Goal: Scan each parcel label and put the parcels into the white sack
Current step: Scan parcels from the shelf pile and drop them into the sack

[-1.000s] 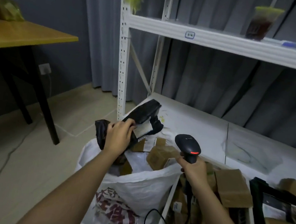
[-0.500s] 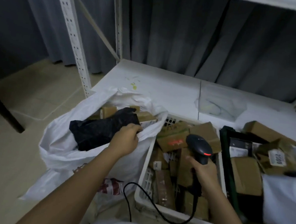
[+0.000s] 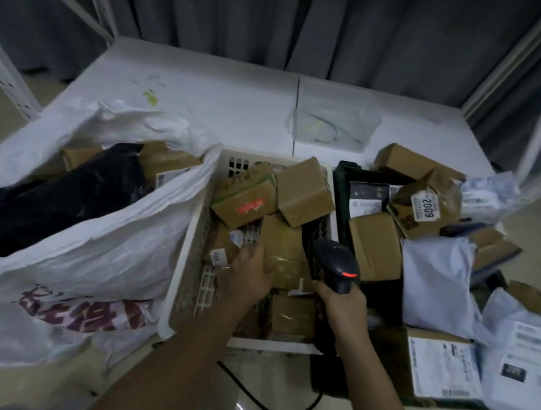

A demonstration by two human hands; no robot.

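Note:
The white sack (image 3: 99, 254) stands open at the left; a black poly parcel (image 3: 65, 195) and brown boxes lie in it. Beside it is a white crate (image 3: 189, 246) full of brown cardboard parcels. My left hand (image 3: 245, 280) is down inside the crate, with its fingers curled over the edge of a brown box parcel (image 3: 285, 262). Over the crate's right side, my right hand (image 3: 342, 307) grips the handle of the black barcode scanner (image 3: 334, 264), whose red light is on.
A dark crate (image 3: 342, 185) at the right holds more boxes, one labelled 2009 (image 3: 424, 208), and grey poly mailers (image 3: 436, 287). The scanner's cable (image 3: 263, 405) loops across the floor below. A clear bag (image 3: 337, 118) lies on the white shelf board behind.
My left hand let go of the black parcel in the sack and moved right into the white crate onto a brown box. The view swung right and down; the scanner hand stayed over the crate.

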